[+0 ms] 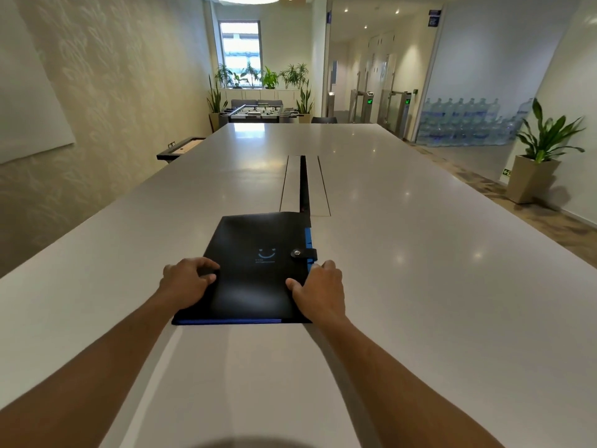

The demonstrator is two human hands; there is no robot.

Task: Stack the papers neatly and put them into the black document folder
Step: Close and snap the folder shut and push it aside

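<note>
The black document folder [255, 270] lies flat and closed on the white table [403, 253], with a blue smiley mark on its cover and blue edges at the right side and near end. A strap with a metal snap [297, 252] is buttoned over its right edge. My left hand [187, 279] grips the folder's left edge, fingers curled on the cover. My right hand [318, 287] grips the right edge just below the strap, thumb on the cover. No loose papers show anywhere on the table.
A cable slot with two flaps [303, 185] runs down the table's middle just beyond the folder. A potted plant [536, 163] stands on the floor at the right, a whiteboard [29, 101] hangs on the left wall, and a foosball table [258, 113] stands far back.
</note>
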